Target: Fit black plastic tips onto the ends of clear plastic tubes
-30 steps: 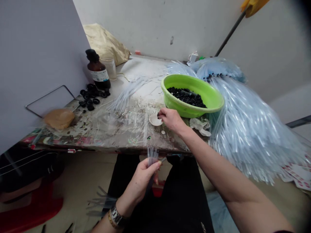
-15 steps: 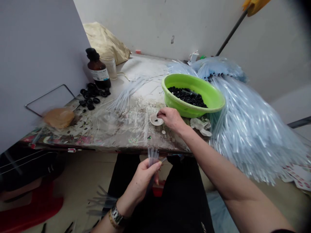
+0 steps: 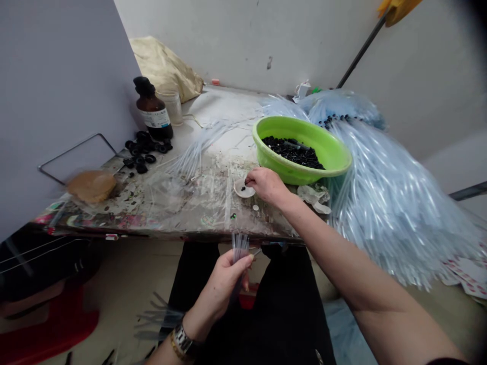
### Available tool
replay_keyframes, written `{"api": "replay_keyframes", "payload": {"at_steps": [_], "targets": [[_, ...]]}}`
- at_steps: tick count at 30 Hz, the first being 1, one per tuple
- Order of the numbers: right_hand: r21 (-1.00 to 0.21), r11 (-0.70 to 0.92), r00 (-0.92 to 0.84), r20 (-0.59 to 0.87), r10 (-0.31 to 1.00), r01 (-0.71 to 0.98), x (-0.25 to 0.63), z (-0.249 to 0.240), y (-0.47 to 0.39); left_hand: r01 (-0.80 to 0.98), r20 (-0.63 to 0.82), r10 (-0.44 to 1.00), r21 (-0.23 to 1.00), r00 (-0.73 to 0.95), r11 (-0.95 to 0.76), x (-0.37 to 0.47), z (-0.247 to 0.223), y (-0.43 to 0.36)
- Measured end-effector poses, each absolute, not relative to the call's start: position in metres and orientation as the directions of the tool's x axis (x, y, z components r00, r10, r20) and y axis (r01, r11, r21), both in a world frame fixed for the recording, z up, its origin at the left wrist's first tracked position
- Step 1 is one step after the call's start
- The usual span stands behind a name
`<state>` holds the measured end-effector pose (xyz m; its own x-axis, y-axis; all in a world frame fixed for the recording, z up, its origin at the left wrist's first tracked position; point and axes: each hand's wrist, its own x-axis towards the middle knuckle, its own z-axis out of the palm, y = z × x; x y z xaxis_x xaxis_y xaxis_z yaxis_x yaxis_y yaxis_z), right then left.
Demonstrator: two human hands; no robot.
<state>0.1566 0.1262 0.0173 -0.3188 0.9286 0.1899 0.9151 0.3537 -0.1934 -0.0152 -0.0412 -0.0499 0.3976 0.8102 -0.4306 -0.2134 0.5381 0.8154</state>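
Note:
My left hand (image 3: 228, 276) is closed around a bundle of thin clear tubes (image 3: 240, 243), whose ends stick up just below the table's front edge. Over the right rim of a small white dish (image 3: 243, 193), the fingertips of my right hand (image 3: 266, 185) are pinched together; what they hold is too small to make out. A little black piece (image 3: 243, 188) lies in the dish. Behind my right hand stands a green basin (image 3: 304, 176) with many small black parts (image 3: 294, 152) in it.
A large heap of clear tubes (image 3: 395, 203) covers the table's right side. Loose tubes (image 3: 198, 149) lie mid-table. At the left are a brown bottle (image 3: 154, 114), black caps (image 3: 142, 147) and a tan round piece (image 3: 91, 186). Crumpled white plastic (image 3: 314, 195) sits below the basin.

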Motion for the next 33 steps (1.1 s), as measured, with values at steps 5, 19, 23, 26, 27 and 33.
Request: {"api": "replay_keyframes", "payload": {"at_steps": [5,19,23,26,27,33], "targets": [[-0.128,0.366,-0.345,0.160,0.925,0.922,0.151,0.017,0.129,-0.217,-0.437,0.811,0.812,0.389,0.542,-0.015,-0.048,-0.041],[0.003,0.370,-0.369,0.085,0.926,0.929,0.140,0.023,0.126,-0.225,-0.433,0.811,0.810,0.394,0.542,-0.015,-0.050,-0.041],[-0.001,0.380,-0.378,0.094,0.921,0.925,0.140,0.021,0.128,-0.214,-0.429,0.812,0.817,0.397,0.536,-0.016,-0.051,-0.040],[-0.012,0.385,-0.381,0.109,0.918,0.923,0.142,0.021,0.128,-0.221,-0.424,0.813,0.816,0.399,0.534,-0.016,-0.051,-0.040],[-0.015,0.385,-0.381,0.114,0.918,0.923,0.143,0.021,0.128,-0.223,-0.424,0.813,0.815,0.399,0.535,-0.016,-0.051,-0.040],[-0.035,0.371,-0.364,0.129,0.922,0.928,0.148,0.018,0.130,-0.222,-0.432,0.808,0.810,0.400,0.542,-0.015,-0.052,-0.040]]}}
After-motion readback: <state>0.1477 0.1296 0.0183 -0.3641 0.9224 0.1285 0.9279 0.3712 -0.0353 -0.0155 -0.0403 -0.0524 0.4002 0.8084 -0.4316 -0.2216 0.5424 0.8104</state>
